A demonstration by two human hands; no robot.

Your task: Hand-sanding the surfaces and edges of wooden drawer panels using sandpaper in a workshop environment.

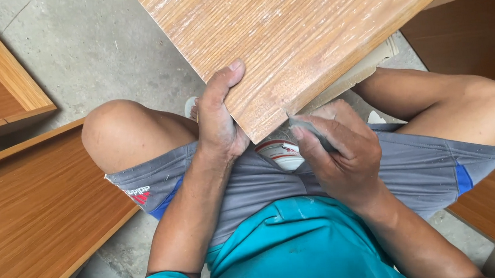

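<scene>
Teal shirt [293, 248], both hands working a wood-grain panel [298, 33].
Left hand [217, 121] is clamping the panel's near-left edge; right hand [338, 149] is pinching grey sandpaper [312, 128] against its near corner.

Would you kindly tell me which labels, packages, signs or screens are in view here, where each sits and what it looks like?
Logo patch: on the hem of the grey shorts over the person's left thigh; small, white and red.
Round container: between the knees, below the wooden panel corner; white with a red band, mostly hidden.
No signs or screens show.
</scene>
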